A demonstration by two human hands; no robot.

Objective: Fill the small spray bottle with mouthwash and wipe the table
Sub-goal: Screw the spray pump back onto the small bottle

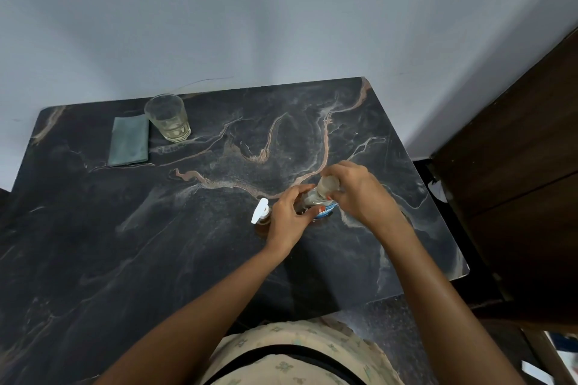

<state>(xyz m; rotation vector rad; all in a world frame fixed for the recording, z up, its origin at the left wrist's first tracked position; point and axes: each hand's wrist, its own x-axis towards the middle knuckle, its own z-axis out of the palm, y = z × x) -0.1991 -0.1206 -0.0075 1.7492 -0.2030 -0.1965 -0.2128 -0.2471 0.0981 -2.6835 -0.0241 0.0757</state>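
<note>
A clear mouthwash bottle (312, 198) with a blue label stands on the dark marble table (156, 228), right of centre. My left hand (287, 219) grips its body from the left. My right hand (356, 191) grips the clear cap (327, 185) on top of it. Just left of my left hand stands the small amber spray bottle (262, 216) with its white spray head on. A folded grey-green cloth (129, 141) lies at the back left of the table.
A glass (169, 118) with a little pale liquid stands beside the cloth near the back edge. A white wall runs behind the table. A dark wooden cabinet (516, 181) stands close to the table's right edge.
</note>
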